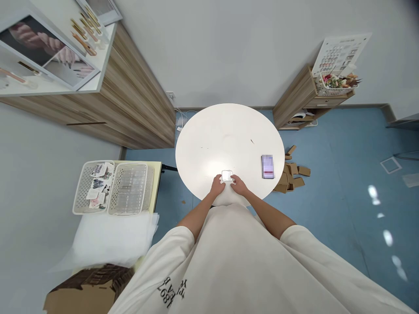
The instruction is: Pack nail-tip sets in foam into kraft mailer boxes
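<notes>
A small rectangular case [227, 175], clear or whitish with a bright reflective top, is at the near part of the round white table [229, 126]. My left hand [217, 186] grips its left edge with the fingers closed. On the opposite side, my right hand [238, 185] has its thumb and fingers on the case's right edge. What is inside the case is too small and bright to make out. A phone [267, 166] with a lit, blurred screen lies to the right of my right hand.
Left of me, a side table holds a white basket of cards [77, 192], a basket of clear cases [144, 192] and translucent sheets [108, 235]. Brown cardboard pieces [288, 179] lie on the floor at right. Wooden cabinets [140, 87] stand by the wall.
</notes>
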### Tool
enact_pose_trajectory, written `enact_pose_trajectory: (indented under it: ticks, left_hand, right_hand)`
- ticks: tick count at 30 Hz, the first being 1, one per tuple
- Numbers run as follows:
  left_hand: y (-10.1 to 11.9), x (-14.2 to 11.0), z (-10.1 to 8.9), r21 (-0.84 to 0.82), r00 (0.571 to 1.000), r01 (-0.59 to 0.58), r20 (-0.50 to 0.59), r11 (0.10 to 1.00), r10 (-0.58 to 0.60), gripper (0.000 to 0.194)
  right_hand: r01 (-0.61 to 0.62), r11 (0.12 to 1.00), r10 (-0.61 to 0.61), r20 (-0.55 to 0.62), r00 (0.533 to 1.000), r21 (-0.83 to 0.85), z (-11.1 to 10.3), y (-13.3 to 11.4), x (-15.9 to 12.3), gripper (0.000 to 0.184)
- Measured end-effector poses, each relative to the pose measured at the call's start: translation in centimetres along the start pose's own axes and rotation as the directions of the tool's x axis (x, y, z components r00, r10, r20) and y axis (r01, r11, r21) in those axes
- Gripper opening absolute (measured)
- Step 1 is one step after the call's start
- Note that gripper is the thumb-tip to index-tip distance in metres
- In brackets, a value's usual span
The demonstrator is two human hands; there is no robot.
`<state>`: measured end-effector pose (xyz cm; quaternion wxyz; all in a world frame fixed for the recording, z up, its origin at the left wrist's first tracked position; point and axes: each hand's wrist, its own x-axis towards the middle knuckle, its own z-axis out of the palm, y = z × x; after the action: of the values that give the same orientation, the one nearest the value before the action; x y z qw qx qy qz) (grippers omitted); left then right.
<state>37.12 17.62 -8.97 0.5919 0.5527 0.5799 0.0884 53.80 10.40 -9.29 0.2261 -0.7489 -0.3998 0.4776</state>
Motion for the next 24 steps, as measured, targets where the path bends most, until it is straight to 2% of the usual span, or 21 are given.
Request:
enact_pose_trajectory:
  ticks: [3,6,9,15,19,24]
  left_hand:
    - [0.0,0.2,-0.3,0.002,1.000,0.013,0.007,1.000,-0.013,0.057]
    - [0.2,0.1,-0.5,0.019,0.998,0.028,0.058,0.999,-0.029,0.058]
    - [0.6,-0.1,-0.5,0.032,0.998,0.000,0.069,0.999,-0.002,0.059]
    - [2.7,0.0,-0.8,0.080,0.988,-0.141,-0.052,0.987,0.146,0.052]
    - [3.7,0.8,-1.1,0.103,0.983,-0.122,-0.127,0.987,0.135,0.042]
    - [3.9,1.9,-0.9,0.105,0.982,-0.090,-0.155,0.990,0.106,0.033]
  right_hand:
    - [0.003,1.000,-0.003,-0.043,0.999,-0.006,0.2,0.3,-0.2,0.059]
    - [-0.007,1.000,0.006,-0.032,0.999,-0.018,0.2,0.3,-0.4,0.061]
    - [0.000,1.000,-0.001,-0.047,0.999,-0.016,-0.1,0.0,-0.4,0.057]
    - [0.055,0.997,-0.064,-0.148,0.987,-0.061,-1.4,-1.6,0.6,0.038]
    - [0.087,0.992,-0.100,-0.144,0.984,-0.096,-2.3,-2.7,1.7,0.028]
    - [0.096,0.985,-0.115,-0.133,0.984,-0.140,-2.6,-3.3,2.8,0.028]
